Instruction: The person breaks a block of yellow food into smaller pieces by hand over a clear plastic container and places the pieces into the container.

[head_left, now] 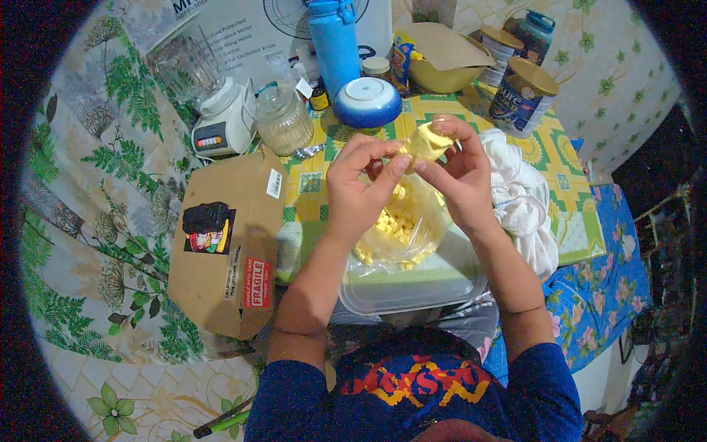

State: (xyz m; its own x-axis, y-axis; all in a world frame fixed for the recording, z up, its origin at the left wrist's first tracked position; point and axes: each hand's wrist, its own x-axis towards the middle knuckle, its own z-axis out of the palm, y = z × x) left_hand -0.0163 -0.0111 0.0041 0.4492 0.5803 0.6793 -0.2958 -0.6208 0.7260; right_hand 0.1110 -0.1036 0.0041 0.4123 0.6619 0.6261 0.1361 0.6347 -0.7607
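Observation:
Between my two hands, above a clear plastic bag (423, 239), is a soft-looking yellow lump (429, 141); its exact kind is hard to make out. My right hand (464, 166) grips the lump from the right, its fingers on top and thumb at the lower side. At the lump's left edge, the thumb and fingertips of my left hand (362, 177) pinch a small part of it. Many small yellow pieces (398, 221) fill the bag below. That bag sits open in a clear plastic tub (412, 291) at the table's near edge.
A cardboard box (213, 280) stands left, with a blender (221, 110) and glass jar (283, 121) behind. Farther back are a blue bottle (335, 51), blue bowl (368, 103), green bowl (445, 74) and cans (523, 99). White cloth (524, 199) lies right.

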